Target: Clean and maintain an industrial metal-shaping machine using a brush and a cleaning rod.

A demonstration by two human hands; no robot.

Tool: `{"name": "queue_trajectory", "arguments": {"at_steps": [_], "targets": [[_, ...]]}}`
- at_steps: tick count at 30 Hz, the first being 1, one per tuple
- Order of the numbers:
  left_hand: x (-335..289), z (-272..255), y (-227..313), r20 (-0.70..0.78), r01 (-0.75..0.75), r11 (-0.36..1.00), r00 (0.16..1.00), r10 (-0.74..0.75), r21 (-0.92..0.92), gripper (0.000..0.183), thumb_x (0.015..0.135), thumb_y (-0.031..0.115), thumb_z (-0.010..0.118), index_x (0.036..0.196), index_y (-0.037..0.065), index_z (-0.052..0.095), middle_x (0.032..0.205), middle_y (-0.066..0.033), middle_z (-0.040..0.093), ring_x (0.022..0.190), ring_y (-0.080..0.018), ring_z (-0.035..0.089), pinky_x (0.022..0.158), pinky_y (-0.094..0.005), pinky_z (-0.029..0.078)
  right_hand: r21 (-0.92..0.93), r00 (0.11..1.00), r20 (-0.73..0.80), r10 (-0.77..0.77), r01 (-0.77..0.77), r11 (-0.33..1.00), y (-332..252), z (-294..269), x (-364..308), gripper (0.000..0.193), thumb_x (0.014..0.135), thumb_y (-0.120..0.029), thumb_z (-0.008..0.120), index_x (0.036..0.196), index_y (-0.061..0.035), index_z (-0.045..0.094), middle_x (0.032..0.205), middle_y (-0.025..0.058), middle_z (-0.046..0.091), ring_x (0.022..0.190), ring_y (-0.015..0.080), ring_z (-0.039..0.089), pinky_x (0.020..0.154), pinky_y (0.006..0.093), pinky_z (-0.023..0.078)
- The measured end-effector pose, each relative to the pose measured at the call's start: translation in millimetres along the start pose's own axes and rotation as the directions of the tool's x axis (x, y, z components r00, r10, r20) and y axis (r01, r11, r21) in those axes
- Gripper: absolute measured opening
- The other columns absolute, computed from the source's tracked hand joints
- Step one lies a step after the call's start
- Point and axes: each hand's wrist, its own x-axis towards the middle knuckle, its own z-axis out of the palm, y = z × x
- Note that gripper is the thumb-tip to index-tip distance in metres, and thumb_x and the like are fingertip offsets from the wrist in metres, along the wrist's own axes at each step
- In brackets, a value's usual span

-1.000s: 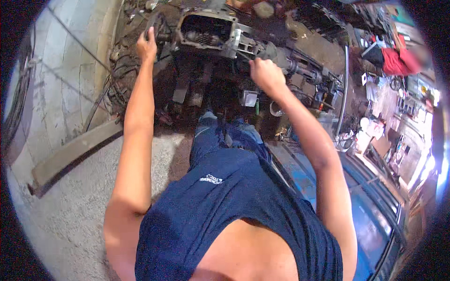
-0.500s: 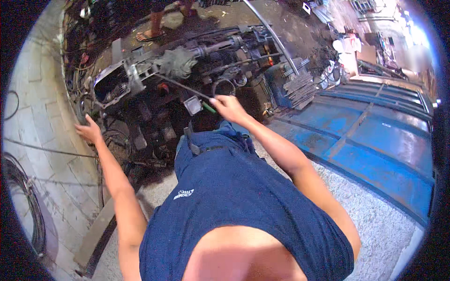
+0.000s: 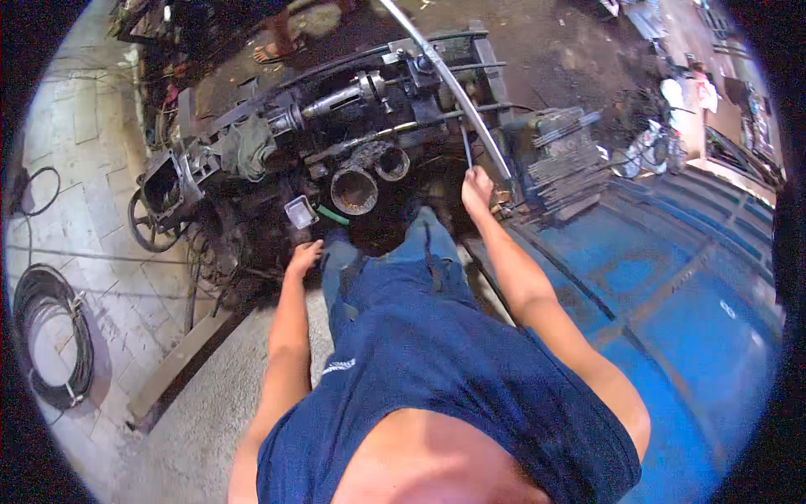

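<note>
My right hand (image 3: 477, 191) is closed around a thin metal rod (image 3: 468, 149), which points away toward a dark, greasy lathe-like machine (image 3: 336, 105). Just right of the rod a long silvery pipe (image 3: 452, 80) slants down from the top edge. My left hand (image 3: 307, 254) hangs near my left thigh, its fingers loosely bent and slightly apart, and I see nothing in it. Ahead of that hand are a small square pale-rimmed container (image 3: 300, 212) and a green-handled item (image 3: 333, 216). Two round metal sleeves (image 3: 354, 191) sit to their right. A grey rag (image 3: 248, 151) drapes over the machine.
A handwheel (image 3: 151, 223) juts from the machine's left end. Several thin rods lie stacked (image 3: 571, 155) at its right end, beside a large blue metal panel (image 3: 655, 277). Coiled black cable (image 3: 54, 336) lies on the left floor. Another person's foot (image 3: 273, 52) shows beyond the machine.
My right hand has carried the rod rightward, away from the rag, toward the machine's right end. My left hand has drawn back from the machine's left end to my thigh. The view has shifted.
</note>
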Motion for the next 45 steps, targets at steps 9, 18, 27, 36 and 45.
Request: {"name": "queue_trajectory", "arguments": {"at_steps": [9, 18, 27, 36, 45], "targets": [[48, 80, 28, -0.005, 0.127, 0.833, 0.988, -0.153, -0.538, 0.045, 0.093, 0.039, 0.049, 0.133, 0.018, 0.044, 0.131, -0.0003, 0.05, 0.124, -0.0187, 0.044, 0.096, -0.0405, 0.037, 0.039, 0.929, -0.312, -0.2, 0.223, 0.974, -34, 53, 111, 0.017, 0.077, -0.013, 0.067, 0.088, -0.0007, 0.063, 0.088, 0.0187, 0.06, 0.09, 0.0387, 0.058, 0.081, 0.0483, 0.045], [-22, 60, 91, 0.023, 0.015, 0.264, 0.999, 0.025, -0.964, 0.029, 0.099, 0.033, 0.045, 0.091, 0.005, 0.05, 0.064, 0.0014, 0.043, 0.049, -0.012, 0.038, 0.052, -0.0288, 0.036, 0.36, 0.981, 0.098, -0.167, 0.121, 0.925, -76, 17, 30, 0.019, 0.08, -0.007, 0.059, 0.097, 0.0034, 0.061, 0.088, 0.0185, 0.061, 0.083, 0.0373, 0.062, 0.076, 0.0437, 0.049], [-35, 52, 127, 0.142, 0.137, -0.072, 0.988, -0.06, -0.988, 0.027, 0.101, 0.023, 0.037, 0.09, -0.001, 0.043, 0.061, -0.0016, 0.04, 0.045, -0.0124, 0.036, 0.05, -0.0264, 0.039, 0.359, 0.499, -0.133, -0.856, 0.829, 0.428, -251, -84, 16, 0.014, 0.08, -0.012, 0.062, 0.089, -0.0018, 0.063, 0.088, 0.0159, 0.063, 0.084, 0.0333, 0.061, 0.078, 0.0413, 0.049], [-38, 58, 121, 0.12, 0.121, 0.08, 0.993, -0.008, -0.989, 0.026, 0.1, 0.023, 0.031, 0.079, 0.008, 0.035, 0.064, -0.0035, 0.038, 0.051, -0.0155, 0.038, 0.055, -0.031, 0.036, -0.286, 0.601, 0.031, -0.798, 0.771, 0.569, -275, -62, 105, 0.053, 0.087, -0.017, 0.052, 0.138, -0.0082, 0.039, 0.112, 0.0198, 0.053, 0.103, 0.0363, 0.052, 0.085, 0.0513, 0.044], [-34, 67, 107, -0.019, -0.016, 0.275, 1.0, -0.007, -0.961, 0.019, 0.099, 0.021, 0.037, 0.095, 0.004, 0.045, 0.075, -0.0066, 0.054, 0.062, -0.0192, 0.053, 0.061, -0.0355, 0.049, -0.094, 0.653, -0.014, -0.757, 0.753, 0.651, -270, -53, 117, 0.044, 0.09, -0.017, 0.049, 0.129, 0.0035, 0.044, 0.111, 0.0244, 0.054, 0.104, 0.0417, 0.052, 0.09, 0.0502, 0.045]]}}
